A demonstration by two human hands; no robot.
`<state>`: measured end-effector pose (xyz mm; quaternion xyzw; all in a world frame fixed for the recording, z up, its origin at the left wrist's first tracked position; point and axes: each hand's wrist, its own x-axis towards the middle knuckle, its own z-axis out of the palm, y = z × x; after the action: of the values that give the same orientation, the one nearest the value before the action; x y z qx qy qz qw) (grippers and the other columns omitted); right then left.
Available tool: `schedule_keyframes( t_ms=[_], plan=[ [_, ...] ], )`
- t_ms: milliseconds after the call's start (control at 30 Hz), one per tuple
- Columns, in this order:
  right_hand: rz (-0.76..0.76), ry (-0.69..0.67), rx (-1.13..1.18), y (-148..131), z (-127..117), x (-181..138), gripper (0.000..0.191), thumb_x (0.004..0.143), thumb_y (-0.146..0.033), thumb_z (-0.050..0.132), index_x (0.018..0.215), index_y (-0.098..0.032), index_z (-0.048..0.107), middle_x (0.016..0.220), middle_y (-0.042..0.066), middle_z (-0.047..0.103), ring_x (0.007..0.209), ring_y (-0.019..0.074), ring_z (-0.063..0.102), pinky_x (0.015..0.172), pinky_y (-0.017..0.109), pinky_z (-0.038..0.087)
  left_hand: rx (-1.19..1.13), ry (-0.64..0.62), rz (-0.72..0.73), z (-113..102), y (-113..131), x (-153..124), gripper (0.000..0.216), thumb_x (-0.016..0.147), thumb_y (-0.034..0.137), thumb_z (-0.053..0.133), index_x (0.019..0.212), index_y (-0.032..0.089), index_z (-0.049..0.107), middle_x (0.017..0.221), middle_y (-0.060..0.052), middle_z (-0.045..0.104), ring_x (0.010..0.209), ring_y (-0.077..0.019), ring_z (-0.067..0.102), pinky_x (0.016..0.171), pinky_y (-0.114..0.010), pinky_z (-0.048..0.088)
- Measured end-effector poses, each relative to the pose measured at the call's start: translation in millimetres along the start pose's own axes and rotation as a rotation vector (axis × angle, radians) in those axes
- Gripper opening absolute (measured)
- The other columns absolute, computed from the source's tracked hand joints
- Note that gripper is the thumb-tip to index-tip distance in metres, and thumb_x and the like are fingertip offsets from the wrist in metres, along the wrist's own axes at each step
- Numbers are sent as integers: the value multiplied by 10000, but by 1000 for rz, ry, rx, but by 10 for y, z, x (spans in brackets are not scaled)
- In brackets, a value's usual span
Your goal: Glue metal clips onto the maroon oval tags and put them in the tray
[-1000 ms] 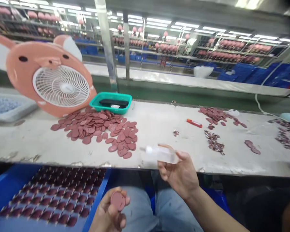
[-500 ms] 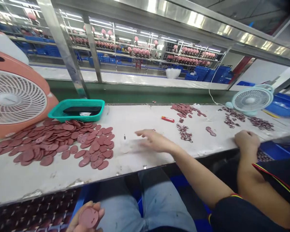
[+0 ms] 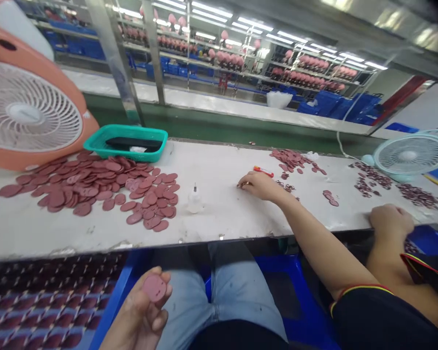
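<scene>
Low in front of my lap, my left hand (image 3: 140, 306) grips a dusty-pink disc (image 3: 155, 288) with small slots in it, between thumb and fingers. My right hand (image 3: 260, 185) rests on the white tabletop (image 3: 219, 214), its fingers curled down and closed; a tiny shiny spot shows at the fingertips, too small to name. To its left a thin dark pin (image 3: 194, 188) stands upright on a clear base. Just behind my right hand lies a red tube with a yellow end (image 3: 263, 171). Small metal-looking parts (image 3: 286, 187) lie partly hidden behind my right wrist.
A large heap of pink discs (image 3: 109, 184) covers the left, before a green basket (image 3: 126, 142) and an orange fan (image 3: 25, 112). More discs (image 3: 290, 158) lie right. A co-worker's hand (image 3: 391, 219) rests near a pale fan (image 3: 410, 153). Blue crates hold parts below.
My right hand has moved right, away from the pin, and its fingers have curled closed. My left hand has risen with the disc. The whole view has tilted downward.
</scene>
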<state>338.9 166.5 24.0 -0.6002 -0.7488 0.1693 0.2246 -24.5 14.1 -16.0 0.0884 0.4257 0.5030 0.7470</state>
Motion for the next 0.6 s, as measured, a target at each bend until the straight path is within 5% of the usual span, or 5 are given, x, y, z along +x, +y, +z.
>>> schedule_keyframes(
  t_ms=[167, 333, 433, 600],
  plan=[
    [6, 87, 442, -525, 350, -425, 360, 933, -451, 600, 1114, -146, 669, 996, 100, 735, 711, 160, 687, 687, 356, 605, 34, 54, -33, 226, 53, -171, 485, 437, 422, 981, 821, 209, 775, 747, -6, 765, 615, -101, 692, 426, -104, 450],
    [-41, -175, 930, -1457, 722, -830, 211, 881, -361, 715, 997, -188, 682, 918, 47, 764, 797, 160, 740, 683, 294, 620, 66, 38, -60, 305, 81, -225, 428, 479, 401, 981, 788, 189, 774, 724, -8, 742, 588, -88, 666, 455, -112, 470],
    [-75, -237, 922, -1753, 770, -896, 134, 865, -269, 745, 962, -183, 711, 915, 38, 762, 821, 157, 728, 729, 288, 603, 112, -34, -42, 212, 57, -198, 463, 486, 468, 964, 795, 175, 782, 680, -10, 717, 581, -93, 648, 447, -117, 469],
    [-145, -245, 801, -1785, 764, -836, 117, 839, -238, 779, 934, -190, 731, 894, 7, 744, 750, 121, 673, 682, 241, 563, 140, -118, -35, 108, 38, -177, 442, 534, 498, 940, 816, 189, 797, 674, -16, 727, 576, -93, 652, 453, -116, 484]
  ],
)
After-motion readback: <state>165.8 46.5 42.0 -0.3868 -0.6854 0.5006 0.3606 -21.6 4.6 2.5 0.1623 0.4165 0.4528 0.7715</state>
